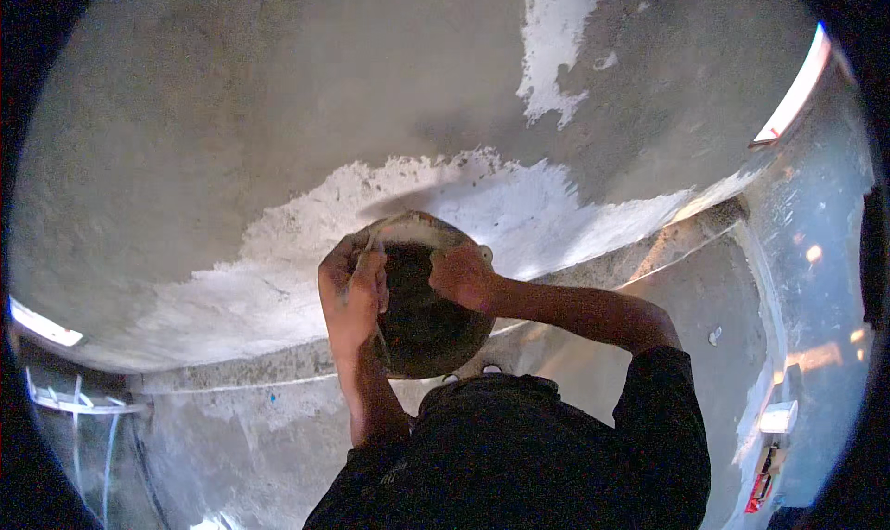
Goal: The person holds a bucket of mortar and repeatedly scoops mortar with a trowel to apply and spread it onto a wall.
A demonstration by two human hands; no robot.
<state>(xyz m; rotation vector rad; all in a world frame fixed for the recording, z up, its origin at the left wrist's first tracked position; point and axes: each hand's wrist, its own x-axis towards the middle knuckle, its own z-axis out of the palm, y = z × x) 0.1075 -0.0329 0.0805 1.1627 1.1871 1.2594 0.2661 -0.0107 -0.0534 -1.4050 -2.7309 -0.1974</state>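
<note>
A round, dark bowl (436, 331) is held in front of my chest, close to the wall, with pale residue along its upper inside. My left hand (354, 284) is closed at the bowl's left rim, its fingers bent over the edge. A thin pale strip shows between those fingers; I cannot tell if it is the rim or a flat tool. Over the right part of the bowl, my right hand (462, 277) is closed in a fist. Whatever it grips, if anything, is hidden.
Ahead rises a grey plastered wall (232, 104) with a ragged white coat (306, 224) low down and a white patch (552, 48) higher up. A ledge runs along its foot above the grey floor (232, 428). At right lie a white box (778, 417) and a red item (759, 493).
</note>
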